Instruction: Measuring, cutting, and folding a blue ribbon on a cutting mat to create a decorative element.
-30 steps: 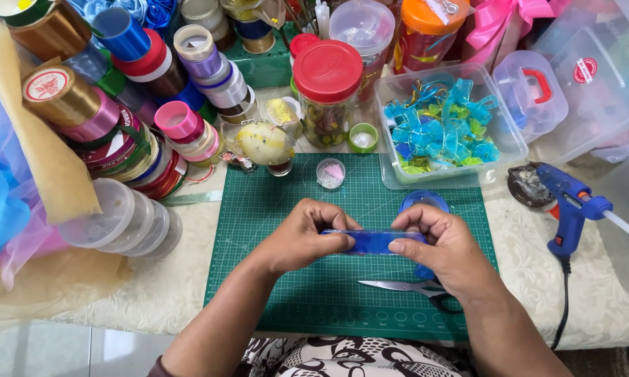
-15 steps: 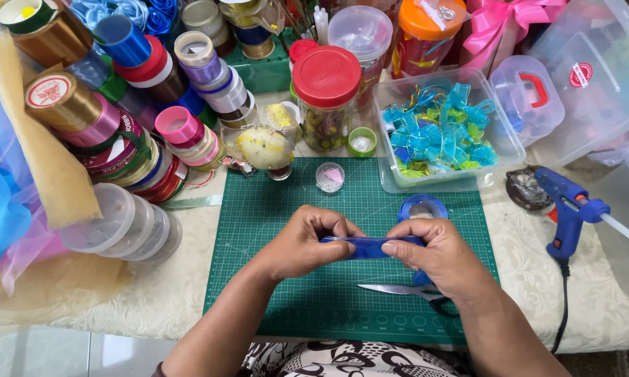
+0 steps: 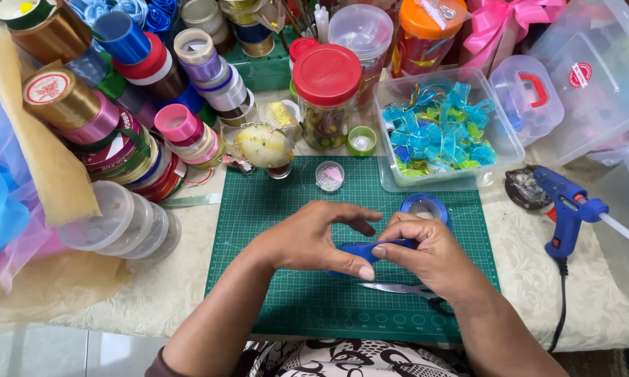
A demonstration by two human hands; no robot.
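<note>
Over the green cutting mat [image 3: 272, 293], closest to the camera, both hands meet w/ a strip of blue ribbon [image 3: 370, 249] pinched between them: left hand [image 3: 311, 241] curled, thumb and fingertips closed on the ribbon's left end; right hand [image 3: 433, 255] likewise closed, thumb and forefinger gripping the right part, so the ribbon runs across btwn the two, just above the mat. Scissors [image 3: 405, 290] lie on the mat right under the right hand, handles partly hidden by the wrist. Just behind the right hand sits a blue ribbon roll [image 3: 425, 206], flat on the mat. Farther back, at the mat's far edge, a small round pot [image 3: 329, 175] w/ something pink in it. Right of the mat, a blue glue gun [image 3: 569, 206] on the tablecloth. Beyond the mat, a clear plastic box [image 3: 398, 178] holds a heap of light-blue folded ribbon pieces w/ some yellow-green ones. Left of it, a red-lidded jar [image 3: 326, 98] filled w/ mixed small bits, can't tell what. Far left, stacked ribbon spools [image 3: 147, 119] in many colours, plus a row of clear round tubs [image 3: 119, 223].
</note>
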